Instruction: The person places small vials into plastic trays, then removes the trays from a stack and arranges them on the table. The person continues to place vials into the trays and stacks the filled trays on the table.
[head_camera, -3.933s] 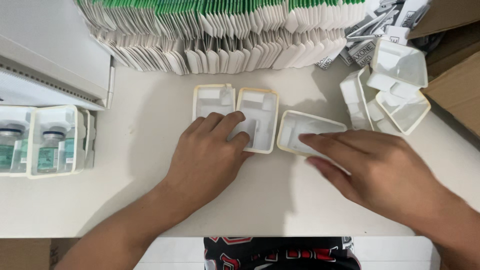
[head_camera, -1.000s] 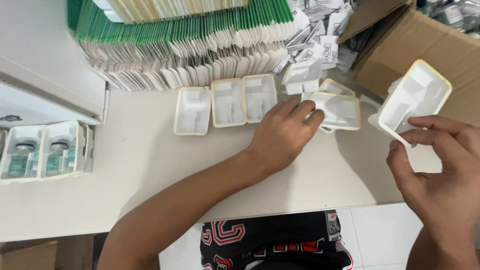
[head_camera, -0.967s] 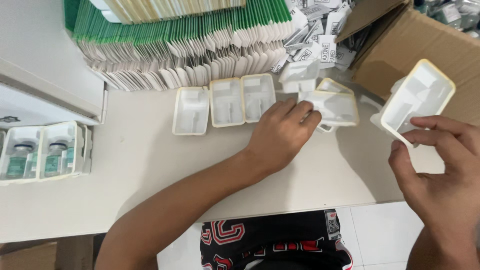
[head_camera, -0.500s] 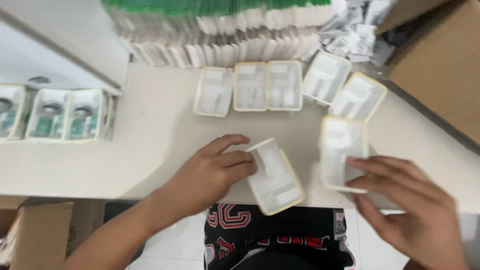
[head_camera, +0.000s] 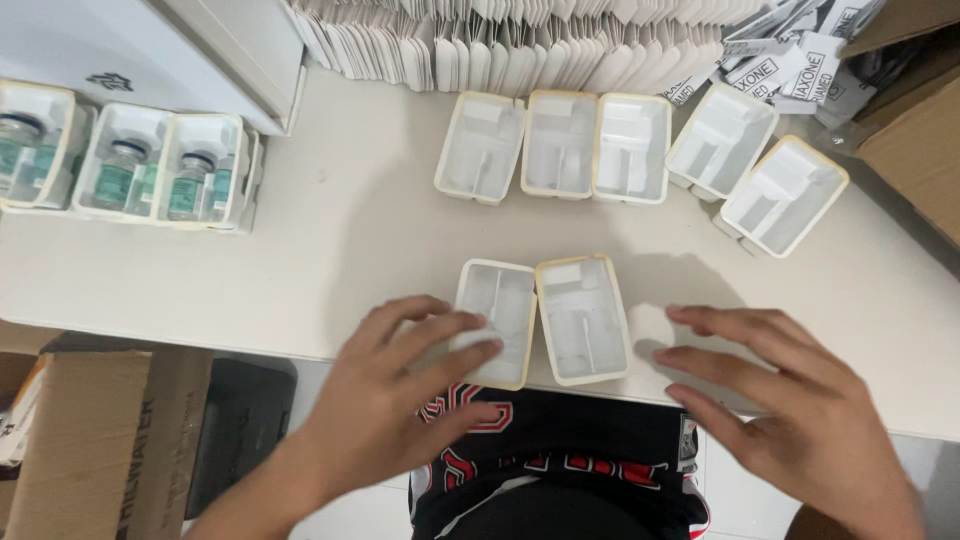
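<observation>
Right now we have two empty white plastic trays side by side at the near edge of the worktop (head_camera: 330, 250). Our left hand (head_camera: 400, 400) lies spread over the left tray (head_camera: 500, 310), fingertips touching its near left corner, gripping nothing. Our right hand (head_camera: 790, 400) hovers flat and open just beside the right tray (head_camera: 583, 318), apart from it and holding nothing.

We judge these thin moulded trays to be very light, a little flexible and easy to slide or tip; the raised yellowish rim along the long sides looks like the best place to pinch them.

Further back, five more empty trays (head_camera: 600, 148) sit in a row, the two rightmost tilted. At far left, filled trays (head_camera: 160, 168) each carry a small glass vial (head_camera: 187, 185) with a green label. Stacked folded cartons (head_camera: 520, 50) line the back edge.
</observation>
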